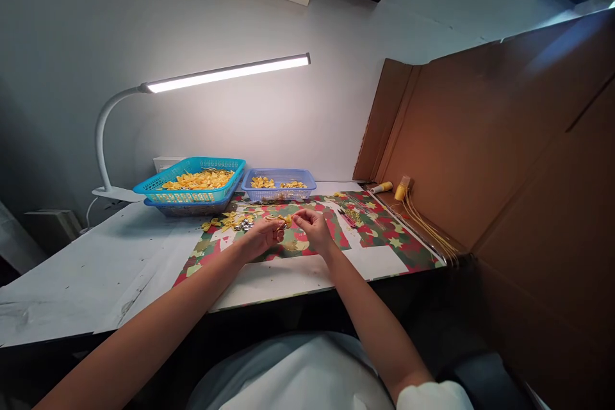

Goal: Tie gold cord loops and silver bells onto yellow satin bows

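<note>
Over the patterned sheet, my left hand [262, 238] is closed around a small yellow ribbon bow [288, 220] with thin gold-coloured cord looping about the fingers. From the other side my right hand [311, 228] pinches at the bow's edge with thumb and fingertips; whether it grips ribbon or cord is too small to tell. Loose yellow bows [211, 224] lie left of my left hand, beside a cluster of small shiny silver pieces [244, 225]. To the right of my right hand rest a pinkish-red tool [346, 218] and a heap of tiny gold bits [354, 216].
A turquoise basket [189, 195] of yellow bows sits stacked on a blue one. Beside it stands a periwinkle basket [307, 191] with more bows. A lamp [228, 73] arches overhead. Cardboard [504, 141] walls the right side, near yellow spools [401, 189] and long gold cords [427, 224].
</note>
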Tool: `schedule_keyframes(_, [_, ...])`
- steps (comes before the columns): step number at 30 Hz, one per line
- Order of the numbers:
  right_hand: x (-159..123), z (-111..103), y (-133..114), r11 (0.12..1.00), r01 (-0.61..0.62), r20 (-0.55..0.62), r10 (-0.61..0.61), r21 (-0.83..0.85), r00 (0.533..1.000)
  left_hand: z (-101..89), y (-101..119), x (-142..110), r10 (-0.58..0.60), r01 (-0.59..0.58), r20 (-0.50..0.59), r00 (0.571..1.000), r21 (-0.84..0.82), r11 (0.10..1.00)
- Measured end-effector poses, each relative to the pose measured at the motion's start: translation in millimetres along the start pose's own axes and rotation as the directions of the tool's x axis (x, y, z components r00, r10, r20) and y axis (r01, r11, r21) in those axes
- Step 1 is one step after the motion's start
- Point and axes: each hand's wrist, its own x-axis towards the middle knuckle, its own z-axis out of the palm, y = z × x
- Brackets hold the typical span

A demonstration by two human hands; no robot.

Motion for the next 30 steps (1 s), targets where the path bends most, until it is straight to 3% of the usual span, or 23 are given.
schedule_keyframes(3, [-2.4,-3.5,-2.6,1.000,0.007,-0.052,-0.008,-0.019,0.999,0.3,0.3,-0.2,-0.014,0.014,-0.013,1.000,0.009,1.000])
schedule_keyframes(7, [-12.2,-2.8,-6.4,0.991,0.060,-0.021,-0.063,-0.122,0.998,0.0,0.3,0.3,-0.009,0.009,-0.036,0.999,0.017,1.000])
schedule_keyframes(11, [-18.4,1.9,-7.5,0.970,0.102,-0.061,-0.118,-0.220,0.991,-2.3,-1.2,2.9,0.010,-0.008,-0.051,0.999,0.026,1.000])
schedule_keyframes(16, [-13.2,2.6,-3.0,0.995,-0.090,-0.039,0.088,-0.036,0.995,-1.6,-0.6,3.3,0.001,0.001,-0.054,0.999,0.043,0.999])
schedule_keyframes(21, [-10.2,1.1,-6.2,0.980,-0.175,-0.019,0.178,0.098,0.984,2.8,2.2,1.1,0.020,-0.015,-0.062,0.998,0.073,0.997])
schedule_keyframes(26, [-12.0,0.4,-9.6,0.950,-0.266,0.078,0.256,0.162,0.964,1.9,1.2,2.8,0.047,-0.041,-0.073,0.996,0.081,0.996])
schedule_keyframes(30, [-13.1,-3.0,-11.1,0.885,-0.383,0.177,0.346,0.266,0.922,2.9,1.6,1.7,0.051,-0.047,-0.047,0.998,0.095,0.994])
